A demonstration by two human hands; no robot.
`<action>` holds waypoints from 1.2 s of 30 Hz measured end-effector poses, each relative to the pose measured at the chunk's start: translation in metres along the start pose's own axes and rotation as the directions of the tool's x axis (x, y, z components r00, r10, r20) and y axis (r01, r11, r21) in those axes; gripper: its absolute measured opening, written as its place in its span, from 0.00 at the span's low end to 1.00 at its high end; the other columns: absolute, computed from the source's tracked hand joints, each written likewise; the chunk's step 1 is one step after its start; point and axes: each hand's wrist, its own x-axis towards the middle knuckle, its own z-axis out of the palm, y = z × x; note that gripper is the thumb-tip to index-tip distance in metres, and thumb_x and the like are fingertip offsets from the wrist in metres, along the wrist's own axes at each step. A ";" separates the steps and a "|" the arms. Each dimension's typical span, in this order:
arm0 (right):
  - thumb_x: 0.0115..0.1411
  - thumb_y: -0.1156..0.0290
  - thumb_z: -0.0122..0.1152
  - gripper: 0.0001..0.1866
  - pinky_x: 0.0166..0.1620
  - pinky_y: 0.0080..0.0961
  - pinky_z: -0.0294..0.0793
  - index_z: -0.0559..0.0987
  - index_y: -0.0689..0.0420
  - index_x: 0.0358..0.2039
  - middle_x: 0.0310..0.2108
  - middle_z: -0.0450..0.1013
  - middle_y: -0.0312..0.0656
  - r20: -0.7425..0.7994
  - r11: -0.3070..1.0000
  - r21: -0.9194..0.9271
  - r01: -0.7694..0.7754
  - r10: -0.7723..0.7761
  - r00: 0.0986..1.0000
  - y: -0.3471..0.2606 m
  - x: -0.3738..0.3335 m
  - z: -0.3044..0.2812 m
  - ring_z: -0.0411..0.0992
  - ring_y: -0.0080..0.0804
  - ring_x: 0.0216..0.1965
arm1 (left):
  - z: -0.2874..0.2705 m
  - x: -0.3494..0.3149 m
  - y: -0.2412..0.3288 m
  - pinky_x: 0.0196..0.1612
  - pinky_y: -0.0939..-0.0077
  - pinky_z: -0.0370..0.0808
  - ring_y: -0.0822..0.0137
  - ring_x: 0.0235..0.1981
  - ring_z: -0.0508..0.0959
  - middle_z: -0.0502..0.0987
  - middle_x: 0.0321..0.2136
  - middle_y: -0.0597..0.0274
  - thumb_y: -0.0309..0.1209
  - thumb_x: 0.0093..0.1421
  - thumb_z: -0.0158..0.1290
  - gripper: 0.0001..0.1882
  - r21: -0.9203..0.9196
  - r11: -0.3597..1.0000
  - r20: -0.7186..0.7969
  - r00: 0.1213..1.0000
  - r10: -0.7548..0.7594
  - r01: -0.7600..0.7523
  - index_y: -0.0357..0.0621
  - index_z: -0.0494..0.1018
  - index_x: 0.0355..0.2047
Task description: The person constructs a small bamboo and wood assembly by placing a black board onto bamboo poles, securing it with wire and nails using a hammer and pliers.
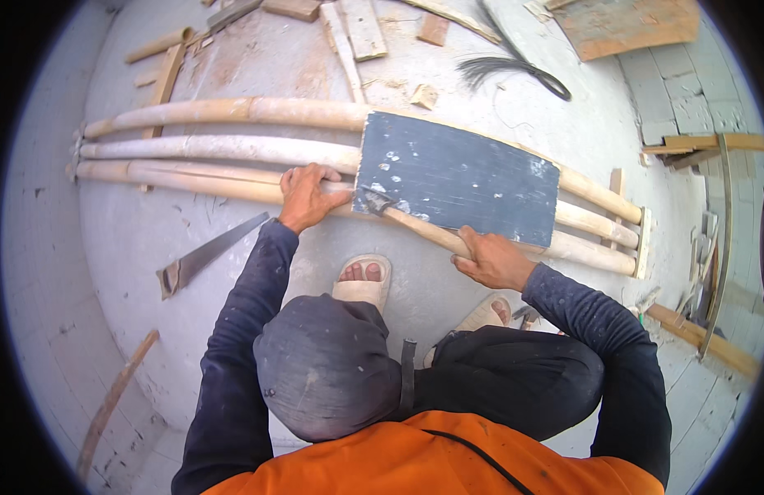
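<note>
Three long bamboo poles (225,148) lie side by side across the floor. A dark blue-grey board (464,177), flecked with white, rests on top of them right of the middle. My left hand (309,198) grips the near bamboo poles just beside the board's left edge, its thumb pointing toward that edge. Whether anything small is between thumb and fingers cannot be made out. In my right hand (496,260) is a hammer, closed around the end of its wooden handle (427,229). The hammer's dark head (378,200) lies over the board's near left corner.
A handsaw (209,254) lies on the floor left of my feet. Wood offcuts (361,31) and a bundle of black strands (501,66) are scattered beyond the poles. A curved stick (114,404) leans at the left wall. Long timber (703,338) lies at the right.
</note>
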 end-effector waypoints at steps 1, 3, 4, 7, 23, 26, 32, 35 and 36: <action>0.69 0.51 0.61 0.28 0.43 0.57 0.77 0.72 0.62 0.56 0.31 0.80 0.62 0.067 0.999 0.036 -0.037 0.034 0.997 0.012 -0.010 0.002 0.80 0.66 0.37 | 0.001 0.004 -0.001 0.67 0.55 0.55 0.56 0.53 0.75 0.82 0.43 0.62 0.54 0.51 0.71 0.26 0.029 1.000 0.026 1.000 0.003 -0.004 0.49 0.84 0.41; 0.66 0.47 0.62 0.30 0.46 0.56 0.78 0.76 0.62 0.55 0.33 0.81 0.60 0.115 0.977 0.160 -0.140 0.122 0.986 0.040 -0.062 0.021 0.81 0.65 0.38 | -0.001 0.009 0.001 0.66 0.57 0.57 0.56 0.54 0.78 0.84 0.44 0.60 0.52 0.51 0.71 0.26 0.066 0.995 0.082 0.993 -0.080 0.074 0.48 0.85 0.43; 0.65 0.46 0.63 0.31 0.46 0.56 0.78 0.77 0.62 0.54 0.34 0.82 0.60 0.122 0.963 0.210 -0.171 0.147 0.982 0.054 -0.086 0.033 0.81 0.64 0.39 | -0.006 0.010 0.004 0.65 0.58 0.59 0.55 0.52 0.80 0.85 0.44 0.58 0.51 0.52 0.70 0.25 0.077 0.996 0.106 0.993 -0.058 0.050 0.47 0.85 0.43; 0.62 0.42 0.66 0.34 0.49 0.52 0.78 0.81 0.60 0.55 0.38 0.83 0.59 0.136 0.911 0.238 -0.336 0.311 0.941 0.092 -0.155 0.082 0.82 0.61 0.43 | -0.029 0.024 0.023 0.53 0.61 0.78 0.50 0.45 0.84 0.86 0.43 0.47 0.45 0.55 0.70 0.26 0.062 0.997 0.239 0.969 -0.055 0.041 0.36 0.84 0.44; 0.62 0.34 0.68 0.37 0.47 0.39 0.80 0.85 0.58 0.50 0.37 0.84 0.52 0.018 0.555 0.601 -0.575 0.710 0.704 0.164 -0.247 0.228 0.83 0.47 0.41 | 0.060 0.189 0.388 0.54 0.57 0.81 0.49 0.49 0.86 0.86 0.47 0.46 0.46 0.62 0.64 0.25 0.230 0.659 0.721 0.580 0.379 -0.716 0.37 0.82 0.48; 0.61 0.31 0.66 0.44 0.52 0.42 0.80 0.81 0.61 0.58 0.46 0.81 0.58 -0.161 0.302 0.930 -0.209 0.847 0.506 0.214 -0.244 0.184 0.81 0.49 0.50 | 0.098 0.199 0.398 0.61 0.57 0.77 0.46 0.57 0.82 0.83 0.54 0.43 0.46 0.63 0.63 0.29 0.168 0.578 0.732 0.494 0.470 -0.799 0.37 0.79 0.57; 0.64 0.36 0.68 0.54 0.54 0.54 0.84 0.58 0.65 0.73 0.64 0.68 0.61 -0.019 -0.369 0.712 0.598 0.841 0.541 0.327 -0.180 0.104 0.76 0.53 0.59 | 0.171 0.234 0.376 0.70 0.53 0.69 0.37 0.65 0.74 0.76 0.62 0.34 0.57 0.69 0.56 0.41 0.231 0.636 0.750 0.552 0.365 -0.736 0.33 0.69 0.68; 0.63 0.39 0.72 0.54 0.56 0.55 0.83 0.59 0.71 0.70 0.62 0.70 0.61 0.030 -0.287 0.790 0.542 0.901 0.433 0.336 -0.155 0.094 0.77 0.53 0.58 | 0.206 0.246 0.367 0.64 0.57 0.74 0.43 0.57 0.82 0.81 0.54 0.33 0.68 0.62 0.58 0.53 0.150 0.888 0.836 0.535 0.121 -0.435 0.25 0.72 0.63; 0.63 0.39 0.72 0.54 0.56 0.55 0.83 0.59 0.71 0.69 0.62 0.70 0.61 0.016 -0.236 0.790 0.565 0.930 0.367 0.334 -0.152 0.094 0.78 0.53 0.58 | 0.214 0.249 0.363 0.62 0.57 0.76 0.45 0.54 0.83 0.82 0.51 0.33 0.70 0.59 0.60 0.55 0.167 0.950 0.864 0.503 -0.012 -0.266 0.23 0.73 0.62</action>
